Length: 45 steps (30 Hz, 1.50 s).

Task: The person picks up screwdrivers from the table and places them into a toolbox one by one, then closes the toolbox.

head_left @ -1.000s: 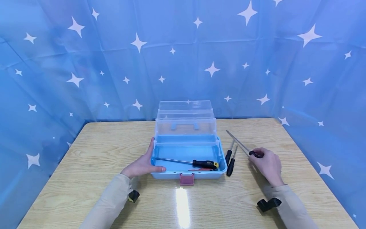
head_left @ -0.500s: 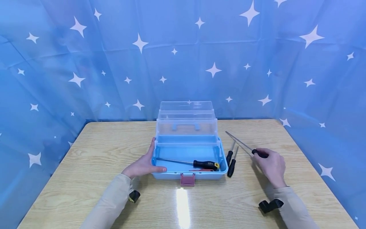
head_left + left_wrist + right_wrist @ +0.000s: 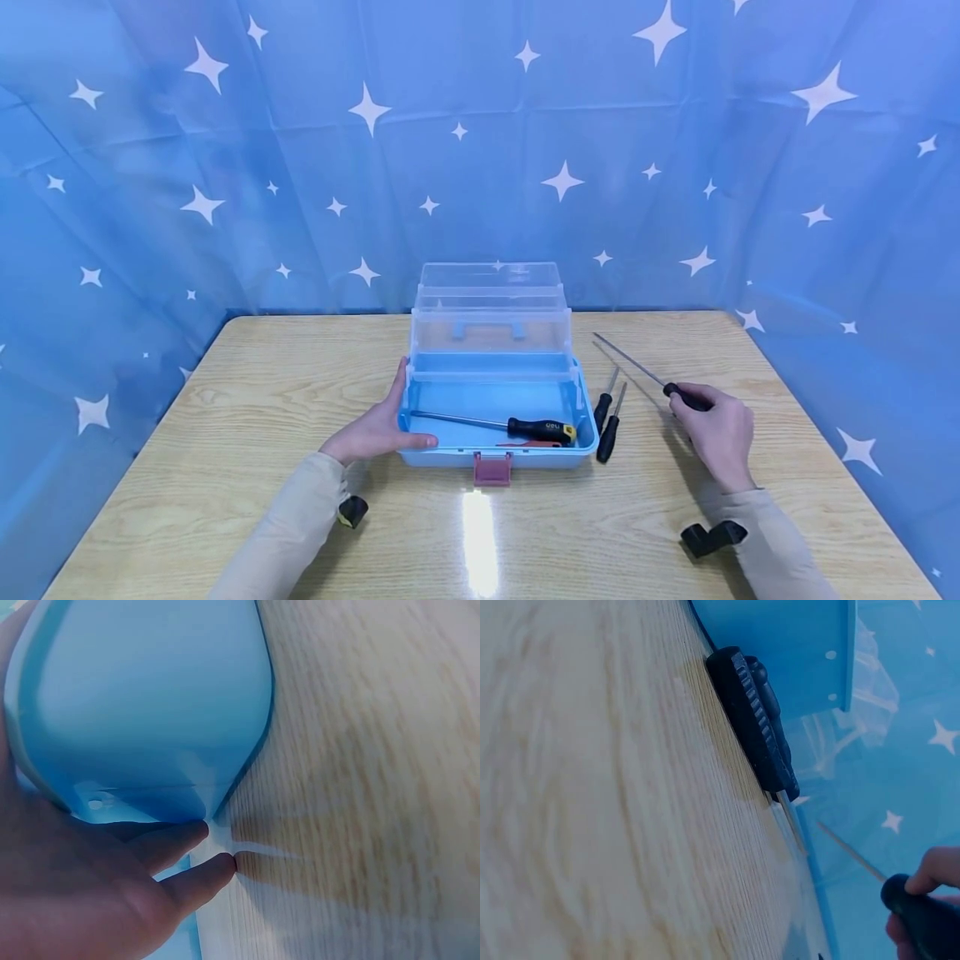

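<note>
My left hand (image 3: 375, 427) holds the near-left corner of a light blue toolbox (image 3: 442, 458), thumb over the front rim and fingers along the outer side. In the left wrist view, two fingertips reach past the toolbox wall (image 3: 142, 690), close to the tabletop. Inside the toolbox lies a long screwdriver (image 3: 536, 430) with a black and yellow handle, in front of a partly hidden red tool (image 3: 532, 444). To the right, my right hand (image 3: 718, 429) grips another screwdriver (image 3: 686, 397) by its black handle. Its thin shaft (image 3: 851, 851) points up and left, raised off the table.
The toolbox's clear lid (image 3: 491, 333) stands raised at the back, and a pink latch (image 3: 492, 471) hangs in front. Two black-handled screwdrivers (image 3: 608, 437) lie on the wooden table (image 3: 247, 400) beside its right wall. A blue starry curtain (image 3: 465, 167) hangs behind.
My right hand has drawn slightly right with the screwdriver, and its shaft has lifted farther from the table. My left hand stays on the toolbox.
</note>
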{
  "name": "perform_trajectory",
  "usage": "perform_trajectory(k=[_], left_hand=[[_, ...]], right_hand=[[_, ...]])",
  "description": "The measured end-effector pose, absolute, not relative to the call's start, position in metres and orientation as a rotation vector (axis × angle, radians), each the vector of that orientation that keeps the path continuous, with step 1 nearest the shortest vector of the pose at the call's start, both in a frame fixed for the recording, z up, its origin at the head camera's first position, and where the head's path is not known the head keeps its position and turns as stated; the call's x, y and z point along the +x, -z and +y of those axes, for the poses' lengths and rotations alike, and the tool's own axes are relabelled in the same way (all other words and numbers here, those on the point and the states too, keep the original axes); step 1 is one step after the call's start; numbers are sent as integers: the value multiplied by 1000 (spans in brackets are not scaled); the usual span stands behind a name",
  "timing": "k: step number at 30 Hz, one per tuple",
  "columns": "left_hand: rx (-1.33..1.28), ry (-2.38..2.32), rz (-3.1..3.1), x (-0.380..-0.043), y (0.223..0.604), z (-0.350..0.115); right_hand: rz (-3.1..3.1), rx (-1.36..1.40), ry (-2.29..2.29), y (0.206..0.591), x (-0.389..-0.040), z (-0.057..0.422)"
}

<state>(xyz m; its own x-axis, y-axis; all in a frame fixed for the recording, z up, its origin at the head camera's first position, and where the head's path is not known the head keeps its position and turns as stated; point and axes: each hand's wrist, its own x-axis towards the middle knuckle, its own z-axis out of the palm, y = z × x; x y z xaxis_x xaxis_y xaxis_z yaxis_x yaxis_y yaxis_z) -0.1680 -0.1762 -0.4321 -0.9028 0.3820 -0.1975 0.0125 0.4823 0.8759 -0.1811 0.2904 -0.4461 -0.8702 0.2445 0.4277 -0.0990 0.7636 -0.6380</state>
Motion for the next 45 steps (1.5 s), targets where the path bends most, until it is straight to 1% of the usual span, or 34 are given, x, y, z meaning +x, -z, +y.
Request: perform_trajectory(k=[17,30,45], left_hand=[[337,-1410,2359,-168,432,-175],[315,-1387,2359,-169,435,-177],[368,-1427,2346,-169,434,-176]], right_hand=[[-2297,-67,-1159,436,-181,281],[-2233,-42,-1222,428,-180,277],[-2215,5,-1215,421,-181,275]])
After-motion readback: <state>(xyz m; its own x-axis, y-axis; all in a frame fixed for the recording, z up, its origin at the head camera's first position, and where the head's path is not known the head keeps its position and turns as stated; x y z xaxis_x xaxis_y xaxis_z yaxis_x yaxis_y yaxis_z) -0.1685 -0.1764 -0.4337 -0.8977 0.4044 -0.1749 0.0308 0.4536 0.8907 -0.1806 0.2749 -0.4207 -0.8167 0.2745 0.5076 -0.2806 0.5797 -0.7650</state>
